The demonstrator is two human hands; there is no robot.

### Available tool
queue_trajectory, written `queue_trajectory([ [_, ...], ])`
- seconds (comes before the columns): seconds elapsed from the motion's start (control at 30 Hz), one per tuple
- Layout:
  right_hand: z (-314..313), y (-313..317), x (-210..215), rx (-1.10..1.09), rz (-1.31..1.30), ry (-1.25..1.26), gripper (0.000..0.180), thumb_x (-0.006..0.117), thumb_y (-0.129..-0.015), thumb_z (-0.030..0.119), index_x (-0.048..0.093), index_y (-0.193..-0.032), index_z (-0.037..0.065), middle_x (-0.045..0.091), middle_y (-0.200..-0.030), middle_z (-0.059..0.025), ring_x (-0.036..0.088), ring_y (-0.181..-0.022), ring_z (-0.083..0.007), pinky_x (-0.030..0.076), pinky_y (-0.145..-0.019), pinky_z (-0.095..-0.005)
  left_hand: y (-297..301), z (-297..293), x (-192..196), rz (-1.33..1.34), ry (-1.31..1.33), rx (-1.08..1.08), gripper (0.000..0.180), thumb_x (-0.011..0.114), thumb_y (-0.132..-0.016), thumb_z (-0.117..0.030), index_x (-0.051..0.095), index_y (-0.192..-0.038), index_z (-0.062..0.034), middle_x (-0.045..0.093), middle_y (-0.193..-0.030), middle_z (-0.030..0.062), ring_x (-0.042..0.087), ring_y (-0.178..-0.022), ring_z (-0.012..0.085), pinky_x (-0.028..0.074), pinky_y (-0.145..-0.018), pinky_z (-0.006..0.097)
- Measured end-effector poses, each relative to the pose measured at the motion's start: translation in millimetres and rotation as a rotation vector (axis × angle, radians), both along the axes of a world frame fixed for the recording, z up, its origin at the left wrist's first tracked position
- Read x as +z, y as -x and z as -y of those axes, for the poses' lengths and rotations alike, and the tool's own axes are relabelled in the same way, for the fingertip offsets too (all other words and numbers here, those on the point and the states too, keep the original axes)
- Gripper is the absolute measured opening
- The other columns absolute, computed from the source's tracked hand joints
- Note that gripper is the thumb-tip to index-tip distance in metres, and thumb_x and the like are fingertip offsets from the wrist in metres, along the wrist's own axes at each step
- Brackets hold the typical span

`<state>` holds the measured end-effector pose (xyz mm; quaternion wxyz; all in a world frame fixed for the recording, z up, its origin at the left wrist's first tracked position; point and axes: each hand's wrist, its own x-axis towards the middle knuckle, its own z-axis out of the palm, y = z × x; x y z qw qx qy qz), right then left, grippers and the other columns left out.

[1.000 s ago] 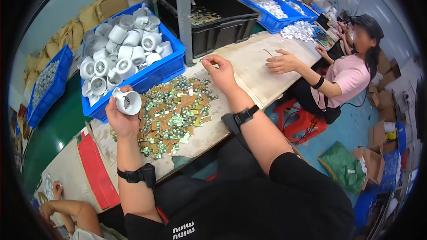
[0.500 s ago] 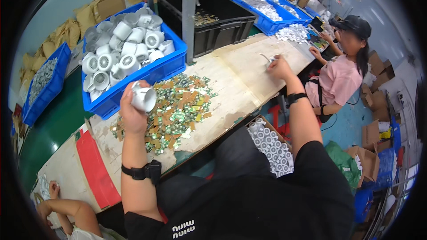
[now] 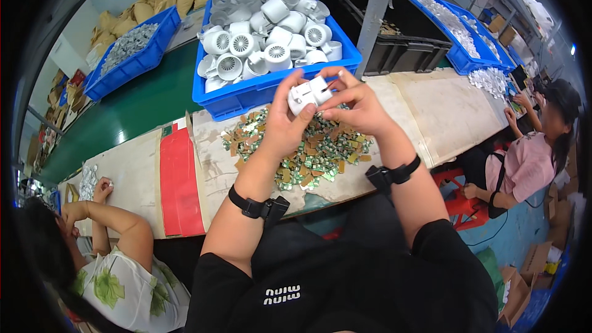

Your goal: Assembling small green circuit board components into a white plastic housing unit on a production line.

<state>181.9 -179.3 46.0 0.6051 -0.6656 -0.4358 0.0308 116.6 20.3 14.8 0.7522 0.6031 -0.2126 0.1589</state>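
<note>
White plastic housing (image 3: pixel 310 94), held in both hands over the counter (image 3: pixel 431 117).
Left hand (image 3: pixel 280 126) is clamped beneath; right hand (image 3: pixel 357 106) is pinched on top. Housing is best kept steadied above the small green-and-gold parts (image 3: pixel 308 151).

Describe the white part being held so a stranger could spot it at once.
Start at the big blue crate of white housings at the bench's far edge. Just in front of it, above the heap of small green and gold pieces, the left hand and right hand together hold one white housing, the only one out of the crate.
</note>
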Motion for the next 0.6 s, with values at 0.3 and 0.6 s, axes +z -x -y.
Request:
queue_trajectory([
  [0.3, -5, -4, -30, 0.065, -0.167, -0.152, 0.022, 0.089, -0.075, 0.003, 0.083, -0.095, 0.005, 0.054, -0.138, -0.0085, 0.059, -0.103, -0.0173, 0.050, -0.095, -0.0350, -1, 1, -4, 0.002, -0.198, 0.130, 0.044, 0.069, -0.097, -0.012, 0.056, -0.138, -0.0039, 0.050, -0.132, 0.0116, 0.052, -0.126, 0.0256, 0.042, -0.108, 0.037],
  [0.6, 8, -12, -25, 0.144, -0.055, -0.039, 0.022, 0.089, -0.074, 0.003, 0.083, -0.095, 0.005, 0.052, -0.138, -0.0076, 0.060, -0.100, -0.0157, 0.050, -0.091, -0.0329, 1, 0, 5, 0.084, -0.421, 0.120, 0.048, 0.068, -0.095, -0.006, 0.056, -0.142, -0.0061, 0.047, -0.134, 0.0124, 0.050, -0.126, 0.0259, 0.042, -0.108, 0.036],
])
